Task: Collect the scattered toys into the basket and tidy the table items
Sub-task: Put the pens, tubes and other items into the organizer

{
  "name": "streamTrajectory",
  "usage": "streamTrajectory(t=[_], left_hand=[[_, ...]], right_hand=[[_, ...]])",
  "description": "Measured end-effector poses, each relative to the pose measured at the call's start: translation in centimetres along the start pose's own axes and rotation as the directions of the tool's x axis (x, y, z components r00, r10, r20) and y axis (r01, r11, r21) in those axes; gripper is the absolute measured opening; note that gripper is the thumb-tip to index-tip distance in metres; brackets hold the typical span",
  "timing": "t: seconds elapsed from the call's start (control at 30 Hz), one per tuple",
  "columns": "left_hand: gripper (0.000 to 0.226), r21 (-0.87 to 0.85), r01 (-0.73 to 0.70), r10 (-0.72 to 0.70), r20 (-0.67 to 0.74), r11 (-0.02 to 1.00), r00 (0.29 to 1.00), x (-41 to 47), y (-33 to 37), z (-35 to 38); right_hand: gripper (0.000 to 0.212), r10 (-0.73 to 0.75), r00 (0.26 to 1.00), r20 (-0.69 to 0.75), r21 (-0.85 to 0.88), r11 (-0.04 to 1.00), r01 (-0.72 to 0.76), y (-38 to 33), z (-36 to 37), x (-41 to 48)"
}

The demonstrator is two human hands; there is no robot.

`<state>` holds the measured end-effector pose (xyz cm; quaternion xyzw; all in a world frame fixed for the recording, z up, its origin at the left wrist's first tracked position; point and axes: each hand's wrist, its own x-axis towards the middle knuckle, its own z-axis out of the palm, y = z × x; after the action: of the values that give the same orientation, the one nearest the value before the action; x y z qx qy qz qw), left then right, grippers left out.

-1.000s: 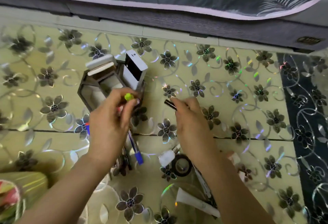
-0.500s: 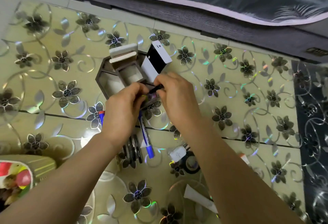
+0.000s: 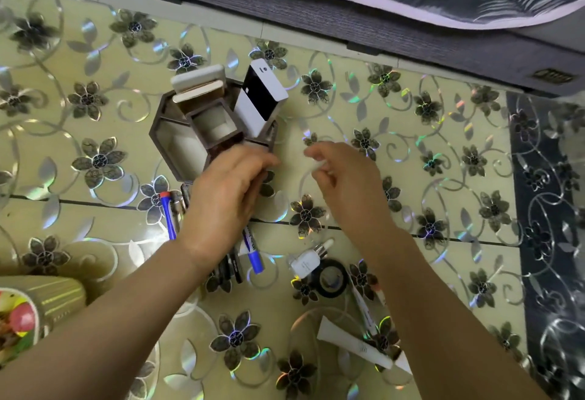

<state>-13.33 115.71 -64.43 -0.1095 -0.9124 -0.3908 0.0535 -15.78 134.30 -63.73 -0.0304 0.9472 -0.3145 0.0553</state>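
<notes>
A brown hexagonal organizer (image 3: 167, 133) stands on the flowered table top and holds a white-and-black box (image 3: 262, 95) and two white flat cases (image 3: 199, 81). My left hand (image 3: 231, 187) is at the organizer's front edge with its fingers curled down, hiding whatever is under them. My right hand (image 3: 345, 178) hovers just right of the organizer, fingers loosely apart and holding nothing. A blue marker (image 3: 253, 250), black pens (image 3: 231, 268) and another blue marker (image 3: 167, 216) lie under my left wrist. The ribbed basket (image 3: 60, 295) with colourful toys (image 3: 19, 320) sits at the lower left.
A small white dropper bottle (image 3: 305, 262), a black tape roll (image 3: 332, 277) and a white tube (image 3: 351, 345) lie between my forearms. A bed frame (image 3: 380, 35) runs along the far edge. A dark patterned strip (image 3: 544, 209) covers the right side.
My right hand brought a small black item to the organizer, no longer holds it, and has drawn back to the right. My left hand's yellow-green item is out of sight.
</notes>
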Motion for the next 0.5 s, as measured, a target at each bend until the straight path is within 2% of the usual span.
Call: streamTrajectory(t=[0.1,0.27,0.37,0.5], left_hand=[[0.021,-0.027,-0.052,0.056,0.175,0.998,0.983,-2.4,1.0,1.5],[0.041,0.058,-0.002,-0.027,0.492,0.998,0.870,-6.6,2.5,6.1],[0.055,0.132,0.012,-0.083,0.544,0.991,0.835,-8.0,3.4,8.2],[0.063,0.198,0.036,-0.130,0.485,0.979,0.865,-8.0,4.3,9.1]], right_hand=[[0.039,0.032,0.999,0.027,0.012,0.999,-0.032,2.1,-0.8,-2.4],[0.033,0.134,0.981,0.141,-0.020,0.991,-0.132,5.2,-1.7,-6.6],[0.033,0.235,0.946,0.225,-0.039,0.972,-0.232,5.9,-1.4,-9.2],[0.032,0.209,0.943,0.259,-0.083,0.978,-0.194,5.2,-0.5,-11.2]])
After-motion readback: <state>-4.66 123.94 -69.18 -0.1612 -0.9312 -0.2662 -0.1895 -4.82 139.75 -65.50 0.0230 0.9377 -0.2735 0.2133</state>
